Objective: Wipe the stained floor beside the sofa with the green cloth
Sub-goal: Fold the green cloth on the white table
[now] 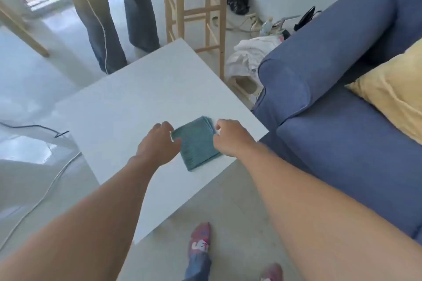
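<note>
Your green cloth point(198, 142) lies folded into a flat, roughly square pad on the white bench point(127, 107), near the bench's right corner, the one closest to the sofa point(338, 121). The cloth has a ribbed, knitted-looking texture, and stacked layers show at its far edge. The bench top is smooth, matte and rectangular.

Your left hand point(157, 143) is at the cloth's left edge, with curled fingers point(165, 126) touching the far left corner; whether they have closed on the fabric cannot be told. Your right hand point(231, 138) is at the cloth's right edge, and its fingers point(217, 131) are drawn together at the far right corner, apparently pinching the layered edge. Both forearms are bare.

The sofa stands just beside the bench on its right, upholstered in blue woven fabric with a rounded, padded armrest. A soft yellow cushion point(392, 89) rests on its seat. The floor point(230, 219) between bench and sofa is pale and smooth; no stain can be made out on it from this view. Your feet, in patterned pink socks point(199, 238), stand on it below the bench's near edge.

Beyond the bench's far edge, another person's legs in blue jeans point(114, 18) stand next to a bare wooden stool frame point(196, 7). Crumpled white fabric point(251, 55) lies on the floor beside the armrest
</note>
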The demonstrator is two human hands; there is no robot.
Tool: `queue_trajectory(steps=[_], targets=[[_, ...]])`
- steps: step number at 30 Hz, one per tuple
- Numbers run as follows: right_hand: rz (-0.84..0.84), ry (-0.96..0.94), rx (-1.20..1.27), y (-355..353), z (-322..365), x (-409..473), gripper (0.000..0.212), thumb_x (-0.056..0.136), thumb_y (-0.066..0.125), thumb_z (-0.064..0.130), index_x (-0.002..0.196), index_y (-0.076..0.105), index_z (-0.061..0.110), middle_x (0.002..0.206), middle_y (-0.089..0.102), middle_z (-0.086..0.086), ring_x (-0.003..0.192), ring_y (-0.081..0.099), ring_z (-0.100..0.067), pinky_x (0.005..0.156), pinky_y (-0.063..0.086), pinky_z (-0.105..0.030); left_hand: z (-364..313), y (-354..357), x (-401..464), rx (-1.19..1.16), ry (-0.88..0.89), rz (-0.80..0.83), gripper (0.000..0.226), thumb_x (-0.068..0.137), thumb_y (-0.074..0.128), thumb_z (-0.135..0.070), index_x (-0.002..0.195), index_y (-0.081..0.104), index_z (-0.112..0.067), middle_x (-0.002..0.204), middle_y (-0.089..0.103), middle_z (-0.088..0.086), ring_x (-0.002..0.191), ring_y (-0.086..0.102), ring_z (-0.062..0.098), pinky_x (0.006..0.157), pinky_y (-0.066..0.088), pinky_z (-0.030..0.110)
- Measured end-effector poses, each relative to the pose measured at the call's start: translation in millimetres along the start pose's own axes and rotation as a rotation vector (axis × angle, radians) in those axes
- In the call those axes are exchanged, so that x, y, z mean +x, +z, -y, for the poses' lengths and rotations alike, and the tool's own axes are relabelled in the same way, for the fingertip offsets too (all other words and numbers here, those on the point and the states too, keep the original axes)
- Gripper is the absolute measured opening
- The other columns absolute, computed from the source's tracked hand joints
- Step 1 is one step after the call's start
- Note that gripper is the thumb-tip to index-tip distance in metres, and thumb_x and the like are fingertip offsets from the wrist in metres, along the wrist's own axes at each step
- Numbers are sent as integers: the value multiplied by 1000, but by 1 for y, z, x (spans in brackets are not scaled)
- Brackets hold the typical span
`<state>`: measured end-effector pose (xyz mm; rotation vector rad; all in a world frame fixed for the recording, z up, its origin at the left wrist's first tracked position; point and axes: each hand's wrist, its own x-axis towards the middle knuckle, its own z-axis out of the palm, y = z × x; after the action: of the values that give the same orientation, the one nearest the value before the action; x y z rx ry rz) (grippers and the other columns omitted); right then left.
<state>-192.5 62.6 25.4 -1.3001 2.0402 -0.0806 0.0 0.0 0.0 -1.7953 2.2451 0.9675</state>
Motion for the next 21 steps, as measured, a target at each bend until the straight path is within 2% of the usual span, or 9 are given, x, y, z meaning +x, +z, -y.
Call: queue_trajectory(steps=[2, 4, 7, 9, 13, 15, 17, 19, 21], targets=[[-43, 38, 30, 28, -7, 34, 35, 94, 50, 18, 128, 53, 7, 130, 53, -13, 113, 55, -32, 89, 49, -39, 22, 28, 25, -23, -75, -4, 54, 94, 57, -39, 139, 46, -11, 137, 51, 9, 117, 57, 31, 95, 49, 44], [-83, 82, 65, 53, -15, 67, 39, 97, 50, 22, 132, 48, 6, 136, 48, -14, 123, 49, -33, 94, 46, -41, 38, 51, 48, -25, -126, 14, 54, 95, 56, -38, 139, 46, -7, 140, 45, 13, 113, 59, 34, 91, 49, 42], [-80, 133, 67, 87, -21, 100, 41, 98, 54, 33, 128, 48, 6, 134, 44, -13, 124, 43, -33, 86, 44, -41, 45, 83, 71, -48, -157, -59, 44, 94, 57, -40, 121, 56, -5, 134, 42, 11, 112, 54, 33, 82, 50, 42], [-149, 163, 6, 105, -24, 110, 40, 95, 61, 35, 123, 50, 9, 130, 44, -12, 122, 41, -32, 84, 42, -40, 44, 97, 76, -52, -181, -148, 41, 93, 59, -39, 118, 57, -7, 131, 41, 8, 119, 44, 29, 75, 46, 40], [-230, 163, 31, 125, -29, 107, 24, 95, 61, 29, 110, 61, 10, 123, 47, -11, 116, 44, -30, 83, 46, -38, 44, 115, 74, -209, -171, -251, 30, 96, 56, -29, 121, 56, -12, 126, 50, 7, 122, 39, 27, 82, 38, 34], [-225, 148, 119, 122, -35, 105, 20, 96, 58, 27, 108, 60, 11, 118, 50, -9, 110, 48, -28, 76, 46, -37, 37, 116, 71, -321, -146, -267, 19, 98, 51, -26, 113, 50, -14, 108, 57, 2, 111, 49, 28, 78, 41, 35], [-235, 127, 230, 114, -44, 103, 14, 96, 56, 24, 103, 56, 12, 105, 58, -7, 92, 57, -26, 65, 44, -35, 25, 115, 70, -404, -122, -265, 12, 101, 47, -25, 106, 42, -16, 90, 56, -2, 93, 58, 28, 69, 46, 39], [-223, 120, 356, 104, -58, 100, 10, 96, 56, 21, 97, 51, 13, 95, 60, -7, 79, 61, -27, 59, 45, -33, 8, 114, 71, -451, -76, -258, 14, 101, 47, -22, 108, 36, -16, 86, 53, -6, 86, 61, 27, 67, 50, 43], [-229, 114, 441, 98, -78, 93, 9, 96, 56, 19, 99, 50, 13, 97, 61, -8, 80, 61, -26, 59, 45, -34, -11, 117, 73, -493, 10, -195, 26, 100, 49, -17, 119, 32, -20, 96, 53, -5, 85, 63, 26, 68, 54, 45]])
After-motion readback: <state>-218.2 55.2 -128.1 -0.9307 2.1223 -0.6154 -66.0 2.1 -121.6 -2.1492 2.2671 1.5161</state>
